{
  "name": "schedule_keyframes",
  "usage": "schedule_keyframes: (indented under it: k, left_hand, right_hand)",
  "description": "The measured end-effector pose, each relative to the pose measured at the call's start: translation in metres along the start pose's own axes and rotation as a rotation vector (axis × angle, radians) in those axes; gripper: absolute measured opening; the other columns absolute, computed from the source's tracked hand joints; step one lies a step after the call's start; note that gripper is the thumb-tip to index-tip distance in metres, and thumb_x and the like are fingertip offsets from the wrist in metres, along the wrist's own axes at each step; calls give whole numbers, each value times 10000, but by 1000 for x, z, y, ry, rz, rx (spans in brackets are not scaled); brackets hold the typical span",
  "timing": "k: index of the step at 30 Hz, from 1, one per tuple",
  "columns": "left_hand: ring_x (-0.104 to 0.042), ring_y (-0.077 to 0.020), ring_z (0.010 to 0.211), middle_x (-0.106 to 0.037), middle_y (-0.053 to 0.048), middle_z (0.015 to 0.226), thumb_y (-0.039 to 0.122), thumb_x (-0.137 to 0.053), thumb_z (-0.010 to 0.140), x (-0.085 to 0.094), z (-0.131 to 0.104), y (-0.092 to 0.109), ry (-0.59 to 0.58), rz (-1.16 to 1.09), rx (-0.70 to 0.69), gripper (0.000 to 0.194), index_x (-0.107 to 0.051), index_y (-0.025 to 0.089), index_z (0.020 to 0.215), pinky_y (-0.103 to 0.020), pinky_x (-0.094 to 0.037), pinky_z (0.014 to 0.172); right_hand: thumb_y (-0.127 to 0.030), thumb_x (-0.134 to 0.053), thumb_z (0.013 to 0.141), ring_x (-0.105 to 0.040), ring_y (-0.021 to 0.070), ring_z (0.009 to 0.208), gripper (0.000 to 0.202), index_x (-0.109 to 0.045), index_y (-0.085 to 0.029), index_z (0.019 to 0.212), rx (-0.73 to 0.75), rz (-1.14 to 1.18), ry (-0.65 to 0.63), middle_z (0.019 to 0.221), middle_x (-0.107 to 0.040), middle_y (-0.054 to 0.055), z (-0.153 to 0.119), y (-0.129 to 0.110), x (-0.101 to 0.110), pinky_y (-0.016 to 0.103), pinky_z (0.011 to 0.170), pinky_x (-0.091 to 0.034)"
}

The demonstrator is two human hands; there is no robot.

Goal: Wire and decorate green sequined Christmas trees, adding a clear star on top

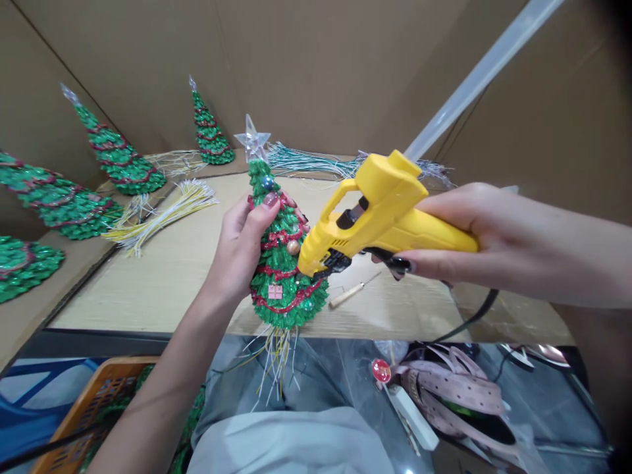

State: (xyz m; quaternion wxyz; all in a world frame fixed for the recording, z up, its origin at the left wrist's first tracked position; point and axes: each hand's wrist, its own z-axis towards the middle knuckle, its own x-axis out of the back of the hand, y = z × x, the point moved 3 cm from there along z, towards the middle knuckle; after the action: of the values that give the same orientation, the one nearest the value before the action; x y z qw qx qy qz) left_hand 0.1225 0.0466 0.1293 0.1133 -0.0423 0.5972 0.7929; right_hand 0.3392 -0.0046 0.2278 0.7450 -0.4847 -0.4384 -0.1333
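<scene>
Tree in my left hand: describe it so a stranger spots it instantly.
Above the near edge of the pale table is the left hand. It holds a green tree topped by a clear star. Unlike the trees further left, this one is held, its wires dangling beneath.

The yellow glue gun's [390,204] nozzle is out of sight, so whether it touches the held tree [291,309] cannot be told. The print on its black panel [336,262] is too small to read. Most fingers of the left hand [239,247] vanish behind the tree, and the gun's grip covers part of the right hand [469,214]. The top edge cuts off the glue stick [478,82]. Two trees at the left, an upper one [59,204] and a lower one [24,266], run out of the picture. The left forearm [162,368] covers part of the orange basket [86,401], itself cropped below. A dark blur fills the upper right corner.
</scene>
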Motion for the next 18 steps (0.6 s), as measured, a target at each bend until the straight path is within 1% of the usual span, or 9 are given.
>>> schedule_keyframes:
  k: [3,7,10,14,18]
  left_hand:
    - [-633,-169,580,-683,-26,728,430,-659,870,1,0,2,7,12,-12,221,-670,210,846,-281,-496,528]
    - [-658,-190,580,-684,-36,718,437,-656,865,2,0,1,15,7,-14,236,-668,203,843,-292,-504,517]
    - [-682,-203,636,-685,-45,713,431,-671,842,3,0,-1,18,-8,-22,244,-669,187,855,-284,-513,544]
    - [-703,-218,718,-668,-42,706,444,-685,824,3,0,-2,22,-17,-19,268,-669,180,864,-265,-512,561]
    - [-688,-195,645,-633,-18,681,430,-667,842,2,-1,0,15,-34,-19,249,-664,182,841,-255,-505,542]
  right_hand:
    - [-334,-672,769,-382,-68,398,283,-634,-118,589,42,-11,-15,497,-475,-175,-1,-1,0,22,385,-239]
    - [-559,-569,797,-371,-58,400,465,-614,-137,608,12,-17,-62,507,-460,-156,-3,2,-1,46,376,-248]
    - [-656,-510,857,-370,-41,398,555,-630,-154,650,54,-75,-87,516,-459,-129,-5,5,-1,64,334,-243]
    - [-645,-504,906,-375,-41,408,544,-624,-163,682,113,-100,-75,544,-467,-120,-7,6,0,67,336,-253]
    - [-582,-489,962,-403,-41,442,490,-629,-174,730,205,-130,-81,588,-485,-117,-11,4,2,60,373,-285]
